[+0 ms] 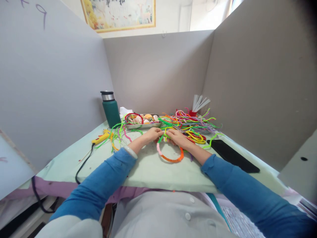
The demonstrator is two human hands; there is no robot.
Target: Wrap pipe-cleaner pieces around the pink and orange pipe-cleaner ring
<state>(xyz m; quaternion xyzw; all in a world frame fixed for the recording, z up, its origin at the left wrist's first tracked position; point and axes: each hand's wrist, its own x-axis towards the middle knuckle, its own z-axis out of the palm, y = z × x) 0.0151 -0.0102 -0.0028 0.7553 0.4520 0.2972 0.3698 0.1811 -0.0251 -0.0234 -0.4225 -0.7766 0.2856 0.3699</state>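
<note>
Between my two hands is a ring wrapped in coloured pipe cleaner (173, 160), orange at the bottom, pink and green at the left. My left hand (153, 134) is closed at the ring's upper left, fingers pinching near the green part. At the upper right, my right hand (177, 137) is closed too, its fingertips on a yellow-green pipe cleaner (165, 134) at the top of the ring. The fingertips nearly meet, and they partly hide the top of the ring. The ring's lower part hangs over the pale table cover (153, 175).
A heap of pipe cleaners (188, 119) lies behind my hands, beside a metal tray (143, 126) of shells. A green bottle (111, 110) and yellow glue gun (102, 136) with a cord are left. A black phone-like slab (232, 155) is right. White sticks (199, 103) stand behind. Grey panels (158, 72) enclose the table.
</note>
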